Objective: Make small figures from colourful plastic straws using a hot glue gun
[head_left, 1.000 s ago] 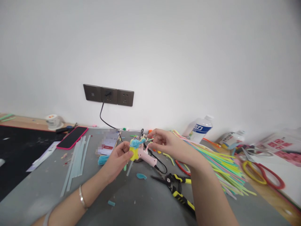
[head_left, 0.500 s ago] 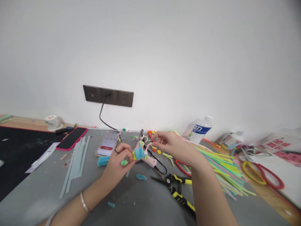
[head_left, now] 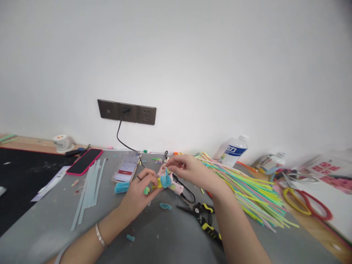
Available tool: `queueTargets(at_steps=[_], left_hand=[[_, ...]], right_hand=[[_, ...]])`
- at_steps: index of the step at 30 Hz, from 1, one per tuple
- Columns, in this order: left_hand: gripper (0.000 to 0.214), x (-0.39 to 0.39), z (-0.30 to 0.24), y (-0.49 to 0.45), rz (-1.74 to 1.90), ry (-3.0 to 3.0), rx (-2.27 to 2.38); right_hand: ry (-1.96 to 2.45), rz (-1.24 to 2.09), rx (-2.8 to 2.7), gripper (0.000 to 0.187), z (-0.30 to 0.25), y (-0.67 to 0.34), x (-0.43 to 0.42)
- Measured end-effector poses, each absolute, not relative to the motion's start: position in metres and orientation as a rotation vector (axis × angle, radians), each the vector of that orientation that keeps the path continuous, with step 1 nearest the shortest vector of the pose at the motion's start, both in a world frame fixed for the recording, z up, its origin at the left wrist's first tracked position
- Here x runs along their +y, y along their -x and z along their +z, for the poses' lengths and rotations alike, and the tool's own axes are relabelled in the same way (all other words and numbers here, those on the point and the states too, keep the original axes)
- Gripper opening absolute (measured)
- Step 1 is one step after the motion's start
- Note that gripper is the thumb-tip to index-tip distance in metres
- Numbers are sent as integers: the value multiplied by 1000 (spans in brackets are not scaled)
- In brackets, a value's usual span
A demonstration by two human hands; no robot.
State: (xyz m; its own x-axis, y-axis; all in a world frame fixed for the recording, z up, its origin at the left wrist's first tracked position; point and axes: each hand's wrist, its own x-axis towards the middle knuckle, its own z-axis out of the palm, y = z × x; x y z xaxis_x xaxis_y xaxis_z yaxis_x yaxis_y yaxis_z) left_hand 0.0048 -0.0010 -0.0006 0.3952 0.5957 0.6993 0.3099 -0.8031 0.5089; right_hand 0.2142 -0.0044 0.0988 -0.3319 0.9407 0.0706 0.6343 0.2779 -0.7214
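Observation:
My left hand (head_left: 141, 187) pinches a small blue and yellow pipe-cleaner figure (head_left: 165, 180) between thumb and fingertips. A light green bit (head_left: 146, 190) shows by the left fingers. My right hand (head_left: 187, 169) reaches over the figure's top, thumb and index finger brought together there; what they pinch, if anything, is too small to make out. Behind the figure lies a pink corded tool (head_left: 177, 188), like a glue gun, partly hidden. Below the hands are a curled blue piece (head_left: 165, 206) and black-and-yellow pliers (head_left: 198, 212), partly covered by my right forearm.
Many coloured pipe cleaners (head_left: 255, 190) spread on the right, near scissors (head_left: 305, 205) and a white bottle (head_left: 233, 151). On the left lie pale translucent sticks (head_left: 89, 187), a pink-edged phone (head_left: 85, 162), a lit phone (head_left: 128, 167) and a blue bundle (head_left: 121, 187).
My right hand has moved left and closer to the figure, covering the small colourful pieces behind it. The figure has turned slightly in my left hand, which stays nearly in place.

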Motion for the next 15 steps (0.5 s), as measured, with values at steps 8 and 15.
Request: queueTargets(at_steps=[8, 15], left_hand=[[27, -2, 0, -6, 1416, -2286, 947], [24, -2, 3, -6, 1410, -2300, 933]], right_hand=[[1411, 837, -2021, 16, 91, -216, 3], [1428, 847, -2020, 15, 89, -215, 5]])
